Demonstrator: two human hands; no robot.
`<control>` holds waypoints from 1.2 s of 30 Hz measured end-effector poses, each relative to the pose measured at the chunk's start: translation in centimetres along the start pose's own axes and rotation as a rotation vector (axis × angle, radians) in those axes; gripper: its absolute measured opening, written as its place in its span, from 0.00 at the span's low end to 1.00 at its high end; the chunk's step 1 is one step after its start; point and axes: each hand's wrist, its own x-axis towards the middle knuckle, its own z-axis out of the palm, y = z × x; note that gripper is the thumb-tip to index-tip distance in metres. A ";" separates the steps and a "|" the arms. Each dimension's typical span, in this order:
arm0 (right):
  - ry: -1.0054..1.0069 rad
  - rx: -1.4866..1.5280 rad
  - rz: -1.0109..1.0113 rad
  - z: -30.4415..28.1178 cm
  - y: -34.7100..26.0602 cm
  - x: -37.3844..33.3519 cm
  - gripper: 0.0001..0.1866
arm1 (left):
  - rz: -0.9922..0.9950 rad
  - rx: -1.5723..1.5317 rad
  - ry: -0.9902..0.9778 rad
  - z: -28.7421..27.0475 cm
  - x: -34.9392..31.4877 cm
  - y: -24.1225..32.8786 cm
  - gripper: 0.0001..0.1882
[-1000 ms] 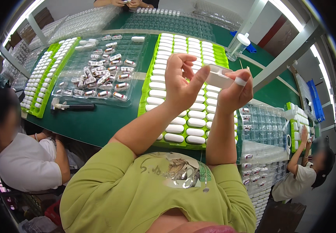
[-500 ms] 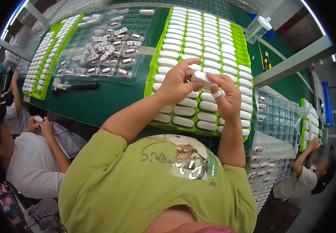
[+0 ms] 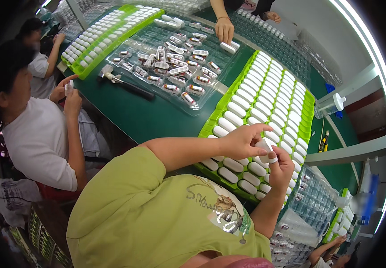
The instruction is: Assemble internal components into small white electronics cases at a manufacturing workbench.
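Handling a white case [image 3: 265, 144] above the lime tray [image 3: 308, 117]; whether open, can't tell. Right hand [image 3: 283, 167] is pinching it, fingers curled; left hand [image 3: 244, 140] is setting thumb against it, forefinger extending free, any grip underneath hidden. Next move seemingly is calling for steady thumbs above the packed cases [image 3: 237, 109]. Leftward, worktop [image 3: 112, 105] is stretching from tray edge to hammer [image 3: 135, 89], giving room.

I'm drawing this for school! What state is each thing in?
White case: open or shut unclear; held by right grip, left grip touching
Front green tray: mostly filled
Clear plastic tray: heaped with small packs
Hammer: lying down
Clear jar: lid on
Yellow-black tool: lying down
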 end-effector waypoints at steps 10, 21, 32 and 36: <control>0.416 -0.473 0.039 -7.4 -1.3 3.3 0.15 | 0.869 -0.476 -0.620 -2.8 1.5 13.8 0.30; 0.166 -1.205 -0.003 -14.5 4.4 11.6 0.13 | 0.849 -0.598 -0.540 -5.2 1.0 10.1 0.27; -0.102 -1.210 0.041 -17.3 7.2 13.2 0.15 | 0.820 -0.711 -0.490 -8.0 -0.7 9.0 0.23; -0.003 -1.319 -0.060 -16.8 8.0 12.7 0.18 | 0.800 -0.767 -0.480 -8.6 -1.2 8.6 0.22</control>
